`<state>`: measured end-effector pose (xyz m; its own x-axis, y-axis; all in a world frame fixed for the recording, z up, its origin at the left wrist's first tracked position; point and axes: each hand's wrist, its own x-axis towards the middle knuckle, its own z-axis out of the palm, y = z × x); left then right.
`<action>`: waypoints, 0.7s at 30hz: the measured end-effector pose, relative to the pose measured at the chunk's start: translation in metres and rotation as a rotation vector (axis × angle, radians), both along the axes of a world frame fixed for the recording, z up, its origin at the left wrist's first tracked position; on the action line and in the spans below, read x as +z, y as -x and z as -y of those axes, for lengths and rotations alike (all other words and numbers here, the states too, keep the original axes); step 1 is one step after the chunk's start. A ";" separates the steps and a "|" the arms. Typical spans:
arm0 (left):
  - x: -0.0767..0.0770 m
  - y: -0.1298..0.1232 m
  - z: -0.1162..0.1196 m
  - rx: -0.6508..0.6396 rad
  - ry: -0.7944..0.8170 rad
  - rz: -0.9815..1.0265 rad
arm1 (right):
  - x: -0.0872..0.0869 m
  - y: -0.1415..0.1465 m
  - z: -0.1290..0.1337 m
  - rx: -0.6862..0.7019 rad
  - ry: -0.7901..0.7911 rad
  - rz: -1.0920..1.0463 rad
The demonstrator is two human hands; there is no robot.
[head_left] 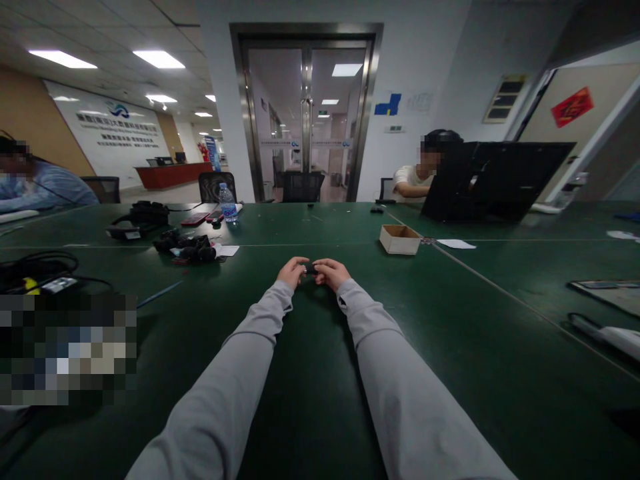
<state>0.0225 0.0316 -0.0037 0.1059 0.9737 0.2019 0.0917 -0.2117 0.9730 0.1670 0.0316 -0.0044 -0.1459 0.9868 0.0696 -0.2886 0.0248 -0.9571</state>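
Observation:
Just above the green table, my left hand (292,271) and my right hand (331,273) meet fingertip to fingertip. Between them is a small black object (311,271) with a lighter, shiny end on the left. It is too small to tell its kind. The fingers of my right hand are closed around its dark part. My left thumb and fingers pinch at the lighter end, with the index finger reaching over the top. Both forearms are in grey sleeves and stretch forward from the bottom of the view.
An open box (400,241) stands right of my hands, with white paper (456,244) beyond. Bundled black gear (187,247), a water bottle (228,203) and cables (37,270) lie to the left. One person sits behind a monitor (495,180), another at far left.

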 end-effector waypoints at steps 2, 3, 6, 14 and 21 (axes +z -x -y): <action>0.001 0.000 0.001 -0.022 0.003 0.001 | 0.000 0.000 0.000 0.006 0.001 0.001; 0.001 0.000 0.001 -0.026 0.004 0.004 | -0.001 0.000 0.000 0.008 0.000 -0.001; 0.003 0.000 0.002 0.007 0.019 0.002 | -0.001 0.000 -0.001 0.003 -0.003 -0.009; 0.005 0.000 0.003 0.031 0.030 -0.023 | 0.001 0.000 0.001 0.000 -0.001 -0.010; 0.005 0.000 0.003 0.009 0.045 -0.033 | 0.000 -0.001 0.000 0.004 0.005 -0.010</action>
